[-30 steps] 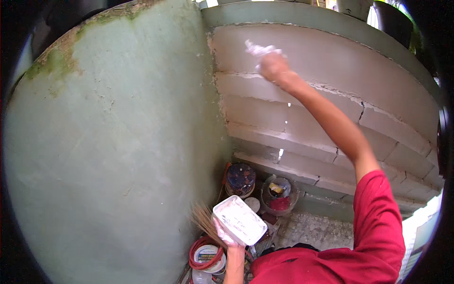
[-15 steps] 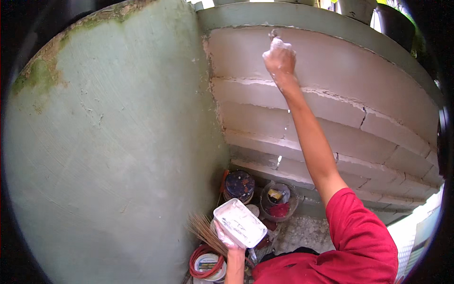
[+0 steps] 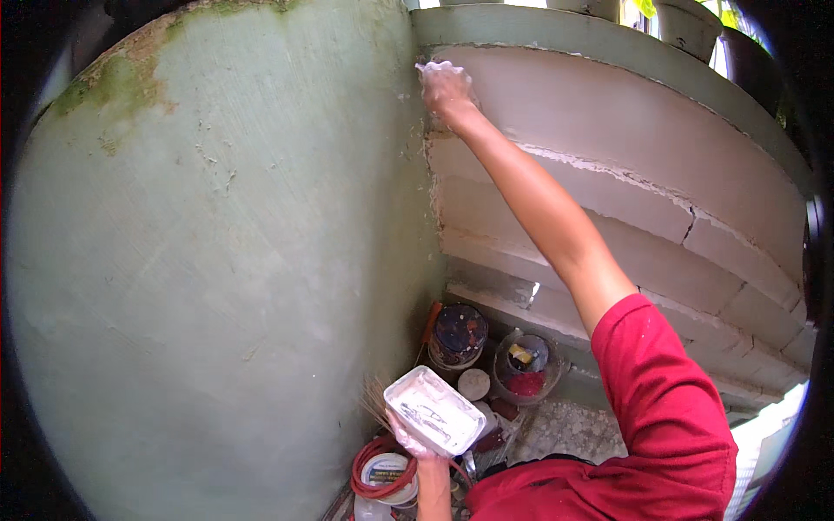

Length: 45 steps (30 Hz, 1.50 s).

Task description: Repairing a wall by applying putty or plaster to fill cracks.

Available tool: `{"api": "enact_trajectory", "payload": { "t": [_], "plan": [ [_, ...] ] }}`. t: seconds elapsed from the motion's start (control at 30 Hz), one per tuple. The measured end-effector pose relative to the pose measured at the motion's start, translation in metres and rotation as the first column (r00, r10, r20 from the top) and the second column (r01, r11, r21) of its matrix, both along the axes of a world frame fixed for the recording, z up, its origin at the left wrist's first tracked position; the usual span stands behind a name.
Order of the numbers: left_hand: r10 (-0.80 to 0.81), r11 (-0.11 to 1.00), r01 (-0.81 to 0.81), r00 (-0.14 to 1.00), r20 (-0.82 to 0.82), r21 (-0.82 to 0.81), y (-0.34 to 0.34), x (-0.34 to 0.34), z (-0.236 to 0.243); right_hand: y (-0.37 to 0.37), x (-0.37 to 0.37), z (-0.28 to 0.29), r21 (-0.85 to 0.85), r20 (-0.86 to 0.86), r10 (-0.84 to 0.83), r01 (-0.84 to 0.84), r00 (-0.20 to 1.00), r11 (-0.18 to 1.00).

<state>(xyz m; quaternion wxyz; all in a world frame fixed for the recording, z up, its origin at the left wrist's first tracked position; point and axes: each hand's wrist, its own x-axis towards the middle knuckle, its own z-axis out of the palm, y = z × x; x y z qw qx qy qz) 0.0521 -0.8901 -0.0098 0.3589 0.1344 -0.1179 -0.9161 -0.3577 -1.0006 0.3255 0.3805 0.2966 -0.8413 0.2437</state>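
My left hand (image 3: 415,443) grips a white rectangular plastic tub (image 3: 434,410) from beneath and along its side. Thick white paste is smeared over the tub's inside. Stretched up and forward, my right hand (image 3: 446,89) is closed, its knuckles coated in white paste. It is at the top of the corner where the pinkish block wall (image 3: 599,104) meets the green plastered wall (image 3: 234,260). What its fingers hold, if anything, is hidden. Just above the fist runs the green ledge (image 3: 556,36) that caps the block wall.
Below the corner stand a paint-spattered bucket (image 3: 460,333) and a clear basin (image 3: 528,369) with a red thing in it. A red hose (image 3: 365,469) coils round a white pail near the left forearm, beside a straw broom (image 3: 375,401). Pots (image 3: 688,28) line the ledge.
My right hand has moved left along the top of the block wall to the corner. The left hand keeps hold of the tub. The view has shifted a little.
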Motion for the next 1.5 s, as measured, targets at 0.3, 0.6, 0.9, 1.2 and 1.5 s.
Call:
{"api": "enact_trajectory", "payload": {
  "t": [0.3,0.6,0.9,1.2,1.5],
  "plan": [
    [0.046,0.998,-0.048,0.998,0.050,0.032,-0.006,0.024,-0.003,0.014,-0.018,-0.049,0.563,-0.384,0.078,0.166,0.920,0.810],
    [0.033,0.999,-0.035,0.995,0.096,0.020,-0.008,0.023,-0.003,0.060,-0.033,-0.111,0.820,-0.356,0.283,0.152,0.891,0.552],
    [0.018,0.998,-0.024,0.996,0.092,0.058,-0.012,0.022,-0.001,0.034,-0.005,-0.038,0.557,-0.292,-0.030,0.195,0.956,0.807],
    [-0.053,0.998,0.053,0.998,-0.025,0.022,-0.011,0.023,-0.004,0.047,0.023,-0.099,0.660,-0.144,0.038,0.067,0.989,0.748],
    [-0.016,0.996,0.013,0.999,0.041,0.083,-0.015,0.020,0.004,0.101,0.022,-0.062,0.757,-0.344,0.066,0.235,0.937,0.609]
  ]
}}
